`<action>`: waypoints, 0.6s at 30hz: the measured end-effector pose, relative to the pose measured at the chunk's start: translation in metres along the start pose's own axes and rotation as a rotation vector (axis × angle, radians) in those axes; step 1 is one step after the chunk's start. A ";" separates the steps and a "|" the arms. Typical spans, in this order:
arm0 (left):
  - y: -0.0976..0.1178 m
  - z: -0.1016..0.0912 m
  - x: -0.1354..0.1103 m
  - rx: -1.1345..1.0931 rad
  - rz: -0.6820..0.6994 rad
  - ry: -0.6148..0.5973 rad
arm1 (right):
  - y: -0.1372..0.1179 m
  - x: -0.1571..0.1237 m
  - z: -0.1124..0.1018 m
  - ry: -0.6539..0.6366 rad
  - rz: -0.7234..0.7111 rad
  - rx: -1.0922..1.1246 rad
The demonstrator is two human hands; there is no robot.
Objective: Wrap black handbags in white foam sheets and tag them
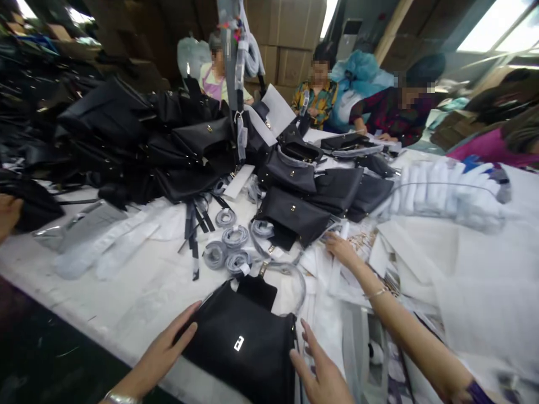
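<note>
A long white desk (138,292) seen from above, crowded with bags and packing material.

At the far left edge, part of another person's hand (6,216) shows beside a dark bag. Behind it, a high pile of black bags (126,129) fills the left half of the far side of the desk. In front of the pile lie clear plastic sleeves (105,247), flat on the desk.

Near the bottom, left of centre, the person's left hand (168,348) comes in from the lower edge. It is wide open with the fingers stretched out, resting flat against the left side of a black handbag (244,342) and gripping nothing. The handbag lies at the near edge of the desk, directly in front of the person, between both hands. A small silver clasp (238,343) shines on its front.

Just beyond the handbag sit several coiled grey straps (229,247), and beyond those more black bags (295,216) lie in a loose heap.

The right hand (320,373) is at the handbag's right edge, open with the fingers spread, holding nothing.

To the right, a co-worker's hand (343,249) with a thin bracelet reaches across the white sheets (463,269) towards the heap of bags; whether it holds anything cannot be told.

Further right lies a long roll of white padded wrapping (442,193). Other people sit along the far side of the desk, in front of stacked cardboard boxes (290,50).
</note>
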State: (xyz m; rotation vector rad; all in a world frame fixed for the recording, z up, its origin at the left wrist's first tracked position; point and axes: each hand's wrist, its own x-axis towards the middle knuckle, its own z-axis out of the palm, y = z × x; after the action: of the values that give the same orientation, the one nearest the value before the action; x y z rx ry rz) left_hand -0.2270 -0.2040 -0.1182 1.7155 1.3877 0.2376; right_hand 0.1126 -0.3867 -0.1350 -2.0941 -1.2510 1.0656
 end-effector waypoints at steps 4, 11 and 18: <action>-0.015 0.010 0.005 0.032 0.133 -0.009 | 0.009 -0.028 0.061 0.060 -0.119 0.002; -0.039 0.007 -0.052 0.145 0.281 0.102 | -0.009 -0.073 0.064 0.232 -0.196 0.028; -0.071 0.028 -0.107 0.564 0.682 0.350 | -0.018 -0.115 0.104 0.588 -0.376 -0.414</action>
State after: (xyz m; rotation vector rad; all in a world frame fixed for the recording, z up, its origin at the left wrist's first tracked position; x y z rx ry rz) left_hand -0.2968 -0.3120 -0.1466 2.7006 1.1098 0.5852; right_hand -0.0133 -0.4788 -0.1391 -2.0994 -1.5381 0.0088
